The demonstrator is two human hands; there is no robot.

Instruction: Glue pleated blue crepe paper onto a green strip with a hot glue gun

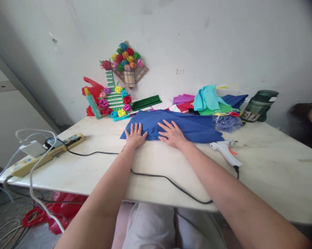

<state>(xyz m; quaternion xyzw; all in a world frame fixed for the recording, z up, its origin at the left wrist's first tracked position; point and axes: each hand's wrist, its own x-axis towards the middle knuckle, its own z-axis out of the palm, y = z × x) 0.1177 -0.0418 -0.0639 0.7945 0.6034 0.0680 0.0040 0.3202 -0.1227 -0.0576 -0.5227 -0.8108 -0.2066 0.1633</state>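
A dark blue sheet [197, 128], creased and wider than it is deep, lies across the middle of the white table. My left hand [135, 136] rests flat on its left part, palm down with the fingers spread. To the right of it, my right hand [172, 134] presses on the same sheet, also palm down with fingers apart. Neither hand grips anything. A white glue gun [227, 152] lies just beyond the sheet's right front corner, its cord running toward the front edge.
A yellow power strip [48, 155] with cables sits at left. Behind the sheet stand a glue bottle [93, 104], flower-decorated crafts [116, 97], a green tray [146, 102], coloured sheets [209, 100] and a dark bottle [259, 106]. A black cord crosses the table [275, 186] beneath my forearms.
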